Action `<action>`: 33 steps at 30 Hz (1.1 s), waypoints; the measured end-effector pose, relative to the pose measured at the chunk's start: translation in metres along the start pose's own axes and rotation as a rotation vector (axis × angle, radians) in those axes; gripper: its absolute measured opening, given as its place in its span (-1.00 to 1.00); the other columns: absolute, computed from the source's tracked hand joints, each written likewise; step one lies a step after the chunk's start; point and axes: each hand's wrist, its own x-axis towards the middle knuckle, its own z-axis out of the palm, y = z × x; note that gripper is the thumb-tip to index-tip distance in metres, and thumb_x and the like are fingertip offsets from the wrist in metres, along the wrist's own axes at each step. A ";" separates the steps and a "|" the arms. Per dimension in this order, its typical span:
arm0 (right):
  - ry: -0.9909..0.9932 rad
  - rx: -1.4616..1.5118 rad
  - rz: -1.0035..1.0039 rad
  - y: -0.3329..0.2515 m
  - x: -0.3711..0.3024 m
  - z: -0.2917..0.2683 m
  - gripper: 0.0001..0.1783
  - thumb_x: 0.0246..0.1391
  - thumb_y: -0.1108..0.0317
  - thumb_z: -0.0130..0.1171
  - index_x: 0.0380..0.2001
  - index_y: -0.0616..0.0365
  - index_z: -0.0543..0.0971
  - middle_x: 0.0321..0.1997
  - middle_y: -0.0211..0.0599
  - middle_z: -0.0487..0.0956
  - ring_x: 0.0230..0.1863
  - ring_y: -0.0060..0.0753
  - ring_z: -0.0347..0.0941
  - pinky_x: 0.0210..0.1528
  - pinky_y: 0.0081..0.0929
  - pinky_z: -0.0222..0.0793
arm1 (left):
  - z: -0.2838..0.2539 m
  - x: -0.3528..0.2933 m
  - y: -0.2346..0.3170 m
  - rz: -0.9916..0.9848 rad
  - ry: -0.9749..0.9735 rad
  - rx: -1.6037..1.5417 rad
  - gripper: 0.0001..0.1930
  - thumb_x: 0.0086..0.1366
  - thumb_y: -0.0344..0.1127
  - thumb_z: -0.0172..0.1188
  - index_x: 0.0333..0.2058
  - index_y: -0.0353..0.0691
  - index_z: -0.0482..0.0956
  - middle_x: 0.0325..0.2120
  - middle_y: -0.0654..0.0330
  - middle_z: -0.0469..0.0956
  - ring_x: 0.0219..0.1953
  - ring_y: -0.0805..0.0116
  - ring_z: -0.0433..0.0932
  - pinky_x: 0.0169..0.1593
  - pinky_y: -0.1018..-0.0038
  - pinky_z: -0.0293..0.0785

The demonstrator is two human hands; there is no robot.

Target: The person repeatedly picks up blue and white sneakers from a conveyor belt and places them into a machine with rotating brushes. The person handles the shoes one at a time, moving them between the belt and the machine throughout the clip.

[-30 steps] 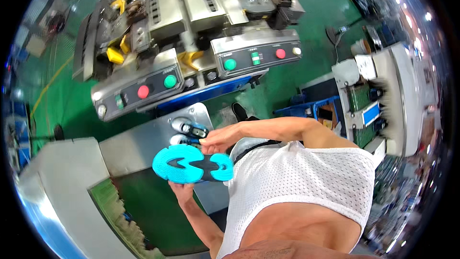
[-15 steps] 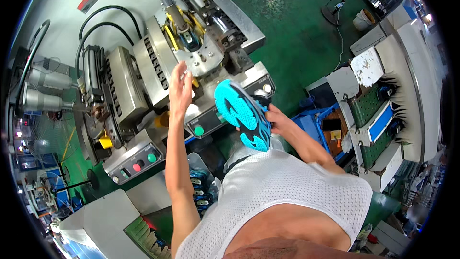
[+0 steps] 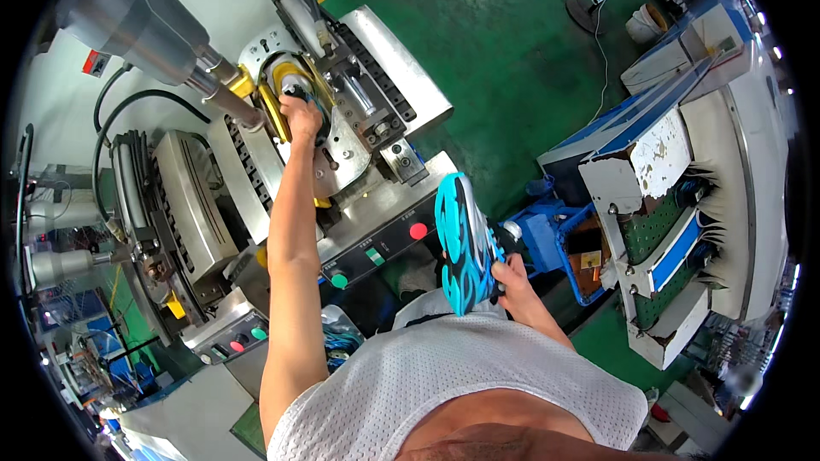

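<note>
My right hand (image 3: 514,280) grips a sports shoe (image 3: 462,248) in front of my body. The shoe's turquoise and black sole faces up and to the left; its upper is mostly turned away. My left arm stretches forward to the metal shoe press (image 3: 342,160). There my left hand (image 3: 301,117) is closed on a dark shoe (image 3: 322,122) seated in the press, between yellow pads (image 3: 272,107). Most of that shoe is hidden by the hand and the machine parts. A thick metal ram (image 3: 235,105) stands just left of the hand.
A control panel (image 3: 376,254) with green and red buttons runs along the press front. A second press station (image 3: 192,205) stands at left. More shoes (image 3: 340,337) sit low beside my left arm. At right are a blue crate (image 3: 559,248) and a machine with brush-like bristles (image 3: 709,205).
My left hand has reached forward and closed on the shoe in the press. The ram has lifted away from that shoe. The turquoise-soled shoe has turned more upright in my right hand.
</note>
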 end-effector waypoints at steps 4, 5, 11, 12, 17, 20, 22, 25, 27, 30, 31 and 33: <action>-0.009 -0.056 -0.044 -0.002 0.024 0.022 -0.71 0.10 0.24 0.25 -0.20 0.21 0.55 -0.39 -0.57 0.51 -0.37 -0.75 0.37 -0.33 -0.63 0.32 | -0.056 0.016 -0.006 -0.167 -0.061 -0.313 -0.54 0.12 -0.28 0.29 -0.19 -0.57 0.36 -0.28 -0.14 0.55 -0.25 0.07 0.59 -0.18 0.23 0.50; 0.030 -0.066 -0.073 0.010 0.034 0.006 -0.72 0.12 0.29 0.23 -0.14 0.20 0.54 -0.31 -0.53 0.54 -0.31 -0.74 0.40 -0.27 -0.61 0.37 | -0.080 0.018 0.003 -0.340 -0.243 -0.466 -0.57 0.11 -0.26 0.33 -0.27 -0.53 0.38 -0.32 -0.04 0.56 -0.35 0.23 0.59 -0.28 0.34 0.52; -0.243 -0.403 -0.290 -0.029 0.122 0.125 -0.60 0.13 0.31 0.22 -0.01 0.29 0.46 -0.16 -0.46 0.55 -0.22 -0.67 0.42 -0.15 -0.57 0.39 | -0.205 -0.155 0.021 0.008 0.043 -0.858 -0.51 0.28 -0.47 0.12 0.16 -0.37 0.22 -0.03 0.11 0.42 -0.03 0.37 0.40 0.08 0.48 0.30; -0.275 -0.471 -0.496 -0.032 0.156 0.147 -0.60 0.09 0.30 0.25 -0.08 0.37 0.49 -0.21 -0.39 0.57 -0.25 -0.59 0.44 -0.19 -0.52 0.41 | -0.229 -0.191 0.036 -0.087 0.016 -0.852 -0.49 0.27 -0.46 0.13 0.17 -0.36 0.22 0.01 0.10 0.40 0.01 0.40 0.37 0.11 0.47 0.28; -0.146 -1.327 -0.427 0.000 0.374 0.259 -0.18 -0.04 0.14 0.33 0.06 0.68 0.29 0.07 0.32 0.47 0.12 0.04 0.46 0.11 -0.20 0.36 | -0.282 -0.380 -0.026 -0.231 0.019 -0.832 -0.37 0.21 -0.55 0.09 0.25 -0.36 0.11 0.07 0.11 0.35 0.09 0.36 0.34 0.18 0.41 0.22; 0.045 -1.695 -0.435 0.059 0.477 0.261 -0.31 0.03 0.26 0.15 0.09 0.57 0.21 0.09 0.36 0.42 0.16 0.13 0.41 0.16 -0.12 0.35 | -0.306 -0.509 -0.052 -0.682 -0.037 -0.743 -0.33 0.20 -0.54 0.11 0.27 -0.38 0.06 0.13 0.04 0.31 0.12 0.28 0.34 0.22 0.38 0.19; 0.202 -1.451 -0.633 0.097 0.454 0.276 -0.57 -0.03 0.34 0.14 -0.13 0.40 0.34 -0.10 0.28 0.52 -0.02 0.19 0.49 0.03 -0.05 0.42 | -0.311 -0.614 -0.060 -0.855 0.141 -0.691 -0.35 0.20 -0.55 0.10 0.25 -0.41 0.07 0.15 -0.01 0.29 0.15 0.23 0.33 0.24 0.37 0.18; -0.050 -1.754 -0.643 0.092 0.509 0.230 -0.46 -0.04 0.16 0.18 -0.09 0.36 0.38 -0.18 0.18 0.57 -0.16 0.20 0.54 -0.11 0.01 0.45 | -0.305 -0.708 -0.047 -1.075 0.560 -0.547 -0.40 0.21 -0.55 0.06 0.22 -0.46 0.10 0.18 -0.10 0.25 0.20 0.16 0.29 0.28 0.36 0.14; 0.173 -1.799 -0.967 0.093 0.542 0.217 -0.52 -0.10 0.03 0.25 -0.43 0.34 0.58 -0.29 0.13 0.62 -0.19 0.13 0.58 -0.15 -0.04 0.45 | -0.274 -0.812 -0.094 -1.089 0.789 -0.447 -0.37 0.23 -0.48 0.10 0.24 -0.48 0.09 0.21 -0.13 0.21 0.25 0.07 0.22 0.32 0.28 0.09; -0.069 -1.902 -0.891 0.047 0.561 0.207 -0.29 -0.12 -0.08 0.28 -0.20 0.51 0.58 -0.11 0.26 0.59 -0.03 0.04 0.56 -0.03 -0.15 0.41 | -0.253 -0.850 -0.140 -1.094 1.013 -0.198 -0.32 0.24 -0.43 0.18 0.24 -0.51 0.05 0.24 -0.16 0.16 0.26 0.07 0.20 0.32 0.27 0.08; -0.176 -1.833 -0.670 0.024 0.581 0.208 -0.21 -0.09 -0.12 0.28 -0.07 0.49 0.53 -0.02 0.23 0.57 0.10 0.08 0.49 0.08 -0.19 0.36 | -0.233 -0.866 -0.165 -1.189 1.034 -0.135 -0.28 0.20 -0.43 0.21 0.23 -0.54 0.03 0.21 -0.20 0.17 0.25 0.05 0.21 0.32 0.25 0.08; -0.313 -1.955 -0.801 0.037 0.558 0.230 -0.25 0.00 -0.05 0.26 0.02 0.46 0.50 0.01 0.14 0.57 0.10 0.02 0.48 0.12 -0.21 0.33 | -0.198 -0.889 -0.191 -1.088 1.211 -0.010 -0.34 0.10 -0.45 0.23 0.13 -0.56 0.13 0.12 -0.23 0.24 0.19 0.05 0.27 0.30 0.26 0.12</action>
